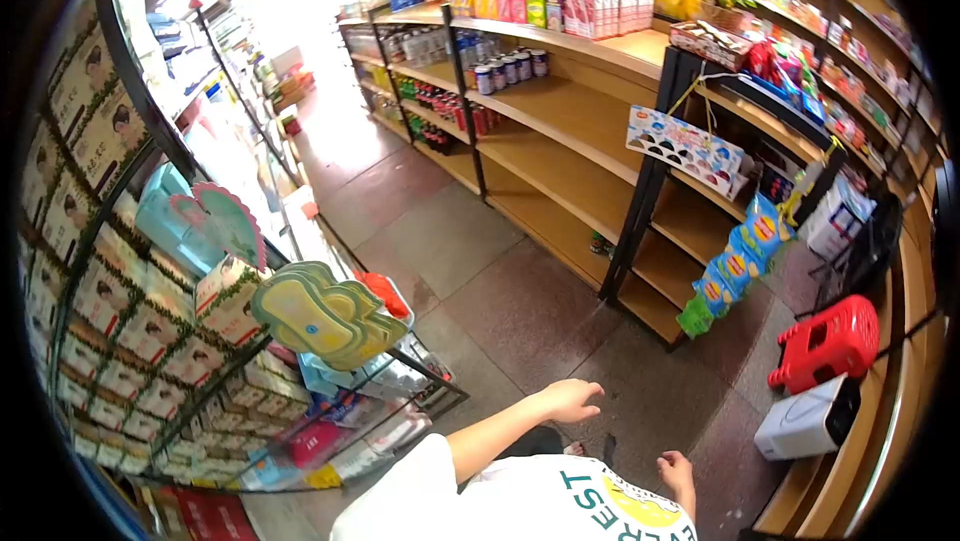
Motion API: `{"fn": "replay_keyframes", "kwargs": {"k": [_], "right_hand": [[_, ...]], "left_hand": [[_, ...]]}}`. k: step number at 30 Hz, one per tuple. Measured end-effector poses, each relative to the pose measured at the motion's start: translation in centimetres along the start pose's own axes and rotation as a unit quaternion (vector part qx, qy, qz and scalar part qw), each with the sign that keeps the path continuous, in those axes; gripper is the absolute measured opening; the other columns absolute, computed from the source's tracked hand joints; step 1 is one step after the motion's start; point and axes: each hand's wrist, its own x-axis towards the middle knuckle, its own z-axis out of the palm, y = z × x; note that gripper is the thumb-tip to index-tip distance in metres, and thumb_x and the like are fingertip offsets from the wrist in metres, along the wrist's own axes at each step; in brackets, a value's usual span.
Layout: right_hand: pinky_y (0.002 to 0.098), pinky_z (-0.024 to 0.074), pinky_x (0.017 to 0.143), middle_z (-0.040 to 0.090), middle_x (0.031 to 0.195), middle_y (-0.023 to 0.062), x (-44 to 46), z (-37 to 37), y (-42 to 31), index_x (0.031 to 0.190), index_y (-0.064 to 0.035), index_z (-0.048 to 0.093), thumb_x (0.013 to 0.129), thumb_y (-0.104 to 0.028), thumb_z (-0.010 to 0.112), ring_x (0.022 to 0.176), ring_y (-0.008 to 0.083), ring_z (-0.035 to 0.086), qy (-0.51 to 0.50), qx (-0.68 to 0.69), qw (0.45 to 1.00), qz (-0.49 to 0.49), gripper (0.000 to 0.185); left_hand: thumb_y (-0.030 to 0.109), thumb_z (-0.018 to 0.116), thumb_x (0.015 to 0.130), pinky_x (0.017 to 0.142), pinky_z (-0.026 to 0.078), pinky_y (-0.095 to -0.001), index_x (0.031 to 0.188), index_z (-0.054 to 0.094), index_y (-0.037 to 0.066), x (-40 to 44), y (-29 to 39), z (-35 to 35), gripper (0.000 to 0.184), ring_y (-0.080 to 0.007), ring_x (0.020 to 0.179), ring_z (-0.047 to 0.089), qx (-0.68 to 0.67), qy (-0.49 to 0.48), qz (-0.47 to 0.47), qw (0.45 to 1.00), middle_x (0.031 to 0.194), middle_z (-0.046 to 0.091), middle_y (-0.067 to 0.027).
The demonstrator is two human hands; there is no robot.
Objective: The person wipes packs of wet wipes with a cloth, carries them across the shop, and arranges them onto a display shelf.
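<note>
My left hand (572,401) is stretched forward over the tiled floor (480,311), fingers apart and nothing in it. Lower right, beside the printed white shirt (540,501), hangs my right hand (676,468); its fingers are curled, and whether they hold anything is too small to tell. Neither hand touches a shelf. Nearest on the left are green foot-shaped pieces (320,316) on a rack. Ahead stands a wooden shelf unit (560,106) with cans (512,71) on an upper level.
Stacked boxes (120,311) line the left side. A strip of blue snack bags (735,266) hangs from the shelf end. On the right are a red plastic stool (828,344) and a white box-shaped appliance (806,421). The aisle runs toward a bright opening.
</note>
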Motion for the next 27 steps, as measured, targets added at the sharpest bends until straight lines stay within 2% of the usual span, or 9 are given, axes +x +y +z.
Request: {"fn": "replay_keyframes", "kwargs": {"k": [5, 13, 15, 18, 19, 20, 21, 24, 27], "right_hand": [[0.0300, 0.0479, 0.060, 0.062, 0.077, 0.0113, 7.0, -7.3, 3.9, 0.093, 0.0012, 0.057, 0.074, -0.014, 0.061, 0.066, 0.0164, 0.059, 0.008, 0.059, 0.997, 0.042, 0.025], [0.0285, 0.0458, 0.057, 0.060, 0.072, 0.0067, 2.7, -9.5, 23.8, 0.083, -0.0008, 0.059, 0.074, -0.004, 0.057, 0.063, 0.0152, 0.056, 0.151, 0.169, 0.953, 0.199, 0.010], [0.0342, 0.0454, 0.049, 0.055, 0.057, 0.0064, -2.9, -12.5, 22.9, 0.065, -0.0010, 0.059, 0.072, -0.004, 0.053, 0.054, 0.0173, 0.056, 0.170, 0.209, 0.934, 0.233, 0.010], [0.0411, 0.0449, 0.057, 0.061, 0.072, 0.0203, -9.6, -3.4, 35.9, 0.070, -0.0007, 0.062, 0.071, -0.020, 0.050, 0.063, 0.0294, 0.059, 0.200, -0.166, 0.923, 0.284, 0.023], [0.0424, 0.0459, 0.062, 0.061, 0.077, 0.0164, -11.5, -4.7, 32.8, 0.069, -0.0061, 0.064, 0.068, -0.018, 0.052, 0.070, 0.0292, 0.059, 0.073, -0.141, 0.934, 0.320, 0.017], [0.0415, 0.0441, 0.060, 0.060, 0.073, 0.0176, -12.0, -4.4, 28.7, 0.071, -0.0040, 0.061, 0.073, -0.023, 0.050, 0.066, 0.0314, 0.058, 0.205, 0.130, 0.837, 0.489, 0.022], [0.0414, 0.0440, 0.061, 0.060, 0.072, 0.0169, -11.7, -2.6, 29.1, 0.072, -0.0054, 0.061, 0.074, -0.023, 0.050, 0.066, 0.0315, 0.057, 0.252, 0.145, 0.853, 0.433, 0.021], [0.0384, 0.0446, 0.061, 0.060, 0.070, 0.0138, -12.5, -7.6, 18.5, 0.084, -0.0030, 0.061, 0.076, -0.025, 0.058, 0.065, 0.0290, 0.057, 0.515, 0.248, 0.714, 0.404, 0.024], [0.0313, 0.0450, 0.062, 0.061, 0.082, 0.0088, -14.0, -12.1, 13.8, 0.098, -0.0044, 0.057, 0.083, -0.025, 0.054, 0.071, 0.0170, 0.059, 0.526, 0.385, 0.639, 0.408, 0.026]], "left_hand": [[0.025, 0.055, 0.078, 0.080, 0.044, -0.0393, 0.113, 0.048, 0.004, 5.1, 1.9, -1.3, 0.041, -0.0313, 0.096, 0.054, 0.049, 0.030, -0.102, 0.993, 0.101, 0.056, -0.0187], [0.028, 0.056, 0.077, 0.078, 0.045, -0.0406, 0.113, 0.048, 0.003, 22.1, 6.6, -1.4, 0.044, -0.0331, 0.092, 0.055, 0.189, -0.133, -0.022, 0.973, 0.097, 0.057, -0.0200], [0.028, 0.055, 0.078, 0.078, 0.045, -0.0409, 0.113, 0.048, 0.003, 28.6, 10.5, -0.4, 0.044, -0.0323, 0.093, 0.055, 0.189, -0.130, 0.065, 0.971, 0.099, 0.057, -0.0192], [0.024, 0.056, 0.078, 0.078, 0.045, -0.0382, 0.113, 0.049, 0.002, 37.6, 17.6, 2.2, 0.041, -0.0305, 0.092, 0.057, 0.084, -0.128, 0.240, 0.959, 0.098, 0.058, -0.0184], [0.022, 0.056, 0.078, 0.078, 0.046, -0.0368, 0.112, 0.050, 0.002, 39.8, 21.1, 2.9, 0.040, -0.0301, 0.091, 0.057, 0.050, -0.168, 0.264, 0.948, 0.098, 0.059, -0.0184], [0.022, 0.057, 0.078, 0.078, 0.045, -0.0372, 0.111, 0.050, 0.003, 42.1, 24.7, 4.0, 0.038, -0.0308, 0.092, 0.057, 0.044, -0.200, 0.309, 0.929, 0.098, 0.058, -0.0185], [0.022, 0.058, 0.077, 0.078, 0.045, -0.0377, 0.109, 0.051, 0.005, 43.6, 27.9, 5.4, 0.037, -0.0314, 0.093, 0.056, 0.034, -0.222, 0.345, 0.911, 0.099, 0.058, -0.0186], [0.016, 0.061, 0.076, 0.076, 0.046, -0.0374, 0.109, 0.051, 0.004, 47.2, 37.5, 11.8, 0.036, -0.0304, 0.089, 0.058, 0.080, -0.325, 0.475, 0.814, 0.095, 0.059, -0.0191], [0.014, 0.061, 0.076, 0.074, 0.046, -0.0363, 0.108, 0.052, 0.003, 47.0, 47.2, 19.1, 0.035, -0.0301, 0.088, 0.058, 0.088, -0.371, 0.594, 0.708, 0.093, 0.060, -0.0193]]}}
